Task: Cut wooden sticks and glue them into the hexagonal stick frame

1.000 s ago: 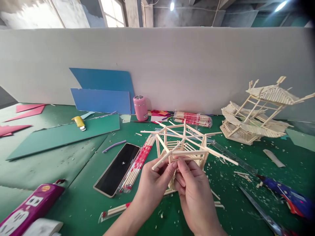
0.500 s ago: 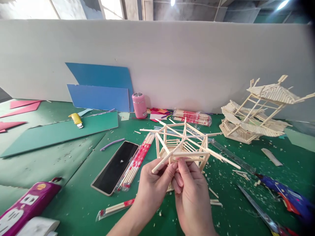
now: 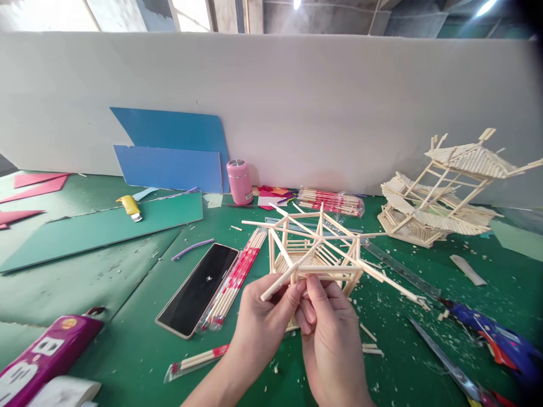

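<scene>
A pavilion-like frame of thin wooden sticks (image 3: 319, 242) stands in front of me, with long sticks radiating outward from its top. Both my hands are at its near side. My left hand (image 3: 265, 316) is closed, thumb and fingers pinching at the frame's near corner, below a stick that slants toward me. My right hand (image 3: 328, 316) is closed beside it, fingertips pressed under the near horizontal sticks. The thumbs almost meet. Whatever small part lies between the fingertips is hidden.
A larger stick pavilion (image 3: 441, 198) stands at the back right. Scissors (image 3: 449, 362) and a blue glue gun (image 3: 492, 333) lie at right. Left are a phone (image 3: 197, 291), packaged sticks (image 3: 237, 277), a yellow cutter (image 3: 129, 207) and a purple case (image 3: 51, 350). A pink canister (image 3: 240, 182) stands behind.
The stick frame has turned or shifted very slightly to the right. Both hands keep the same grip at its near side.
</scene>
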The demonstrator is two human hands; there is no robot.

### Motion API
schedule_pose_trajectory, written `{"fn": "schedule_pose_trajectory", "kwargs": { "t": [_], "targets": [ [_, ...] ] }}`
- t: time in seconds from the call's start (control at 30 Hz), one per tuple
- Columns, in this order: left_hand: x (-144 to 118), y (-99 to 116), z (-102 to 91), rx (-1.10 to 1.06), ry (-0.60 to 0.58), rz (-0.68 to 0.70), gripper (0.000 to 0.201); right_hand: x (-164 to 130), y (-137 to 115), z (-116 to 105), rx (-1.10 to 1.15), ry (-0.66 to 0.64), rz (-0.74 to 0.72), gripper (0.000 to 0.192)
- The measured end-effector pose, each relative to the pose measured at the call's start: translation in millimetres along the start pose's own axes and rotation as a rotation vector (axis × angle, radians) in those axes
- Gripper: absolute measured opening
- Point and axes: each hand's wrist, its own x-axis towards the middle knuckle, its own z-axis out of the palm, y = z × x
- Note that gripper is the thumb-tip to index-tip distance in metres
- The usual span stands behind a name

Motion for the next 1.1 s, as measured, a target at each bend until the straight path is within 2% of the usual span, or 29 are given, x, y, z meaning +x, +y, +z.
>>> {"fn": "schedule_pose_trajectory", "kwargs": {
  "t": [0.8, 0.97, 1.1],
  "targets": [
    [1, -3, -4.0, -0.019, -0.024, -0.009, 0.023, 2, -2, 1, -0.034, -0.022, 0.017, 0.024],
    [1, -2, -9.7, 0.107, -0.021, -0.009, 0.020, 2, -3, 0, -0.068, -0.028, 0.037, 0.024],
    [5, 2, -16.1, 0.309, 0.054, 0.103, 0.017, -4, -5, -13, -0.172, -0.058, 0.043, 0.026]
  ]
}}
